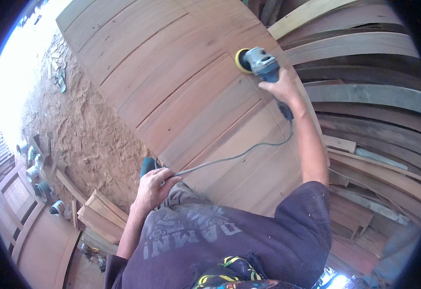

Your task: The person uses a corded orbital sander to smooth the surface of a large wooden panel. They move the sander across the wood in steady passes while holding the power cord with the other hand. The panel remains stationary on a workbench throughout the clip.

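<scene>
My right hand [283, 89] is closed round the body of an angle grinder [263, 63] with a blue and grey housing. Its yellow-rimmed disc [242, 60] stands against or just over a wooden door panel [191, 91] with long grooves between its boards; contact cannot be made out. From the grinder's rear a grey power cord [234, 156] curves over the panel to my left hand [156, 187]. That hand is pinched on the cord in front of my body, near the panel's near edge.
Stacked wooden planks [364, 91] crowd the right side. On the left lies a dirt floor [90, 120] strewn with shavings and scraps. More power tools [42, 189] and another framed wooden panel [42, 241] are at the lower left, beside some short boards [102, 216].
</scene>
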A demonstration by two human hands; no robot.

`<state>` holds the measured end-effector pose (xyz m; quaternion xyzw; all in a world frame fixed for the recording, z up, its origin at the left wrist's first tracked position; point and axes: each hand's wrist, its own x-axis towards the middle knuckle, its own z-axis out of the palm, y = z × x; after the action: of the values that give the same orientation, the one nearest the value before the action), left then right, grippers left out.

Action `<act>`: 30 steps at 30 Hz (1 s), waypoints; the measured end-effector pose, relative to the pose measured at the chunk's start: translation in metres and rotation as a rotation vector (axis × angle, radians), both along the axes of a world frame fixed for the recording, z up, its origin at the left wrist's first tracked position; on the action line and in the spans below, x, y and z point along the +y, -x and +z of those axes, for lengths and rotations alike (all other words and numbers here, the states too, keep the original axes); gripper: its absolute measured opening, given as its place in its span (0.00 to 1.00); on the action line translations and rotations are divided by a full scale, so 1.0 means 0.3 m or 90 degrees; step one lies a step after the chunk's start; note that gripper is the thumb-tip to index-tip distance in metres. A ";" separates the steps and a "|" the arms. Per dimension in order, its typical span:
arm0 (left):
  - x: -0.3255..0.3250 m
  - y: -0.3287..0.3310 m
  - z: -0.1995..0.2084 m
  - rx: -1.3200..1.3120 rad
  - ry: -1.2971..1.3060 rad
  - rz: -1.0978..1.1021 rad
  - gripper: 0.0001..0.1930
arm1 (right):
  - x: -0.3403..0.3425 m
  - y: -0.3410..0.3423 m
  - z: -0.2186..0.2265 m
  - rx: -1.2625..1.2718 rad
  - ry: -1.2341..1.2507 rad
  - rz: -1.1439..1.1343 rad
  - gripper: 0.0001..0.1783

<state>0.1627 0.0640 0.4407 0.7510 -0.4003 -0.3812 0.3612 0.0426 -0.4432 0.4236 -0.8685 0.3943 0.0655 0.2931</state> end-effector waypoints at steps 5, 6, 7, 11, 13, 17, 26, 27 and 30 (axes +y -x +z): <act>-0.054 0.051 0.020 0.032 -0.002 -0.022 0.09 | -0.313 -0.041 -0.004 -0.042 -0.021 -0.084 0.25; -0.052 0.049 0.015 0.022 0.021 -0.017 0.09 | -0.317 -0.055 -0.001 -0.071 -0.015 -0.053 0.25; -0.031 0.055 0.020 0.016 0.008 -0.010 0.09 | -0.297 -0.072 0.001 -0.091 0.003 -0.039 0.24; 0.074 0.055 0.014 -0.019 0.002 0.045 0.10 | -0.028 -0.131 0.025 -0.042 -0.018 0.004 0.24; 0.126 0.051 0.004 -0.016 0.010 0.062 0.10 | 0.164 -0.155 0.052 0.018 -0.044 0.017 0.24; 0.223 0.025 -0.020 -0.008 0.038 0.108 0.09 | 0.685 -0.171 0.032 0.020 -0.042 0.181 0.35; 0.316 -0.036 -0.062 -0.034 0.033 0.132 0.09 | 0.784 -0.231 0.071 0.092 0.000 0.198 0.35; 0.295 -0.028 -0.064 -0.024 0.019 0.117 0.09 | 0.733 -0.217 0.080 0.092 -0.005 0.168 0.36; 0.216 -0.024 -0.059 0.000 0.018 0.093 0.09 | 0.582 -0.182 0.076 0.053 0.037 0.109 0.38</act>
<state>0.1700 0.1287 0.4229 0.7729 -0.3501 -0.3480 0.3986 0.0973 -0.2687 0.4462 -0.9037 0.3324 0.1147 0.2444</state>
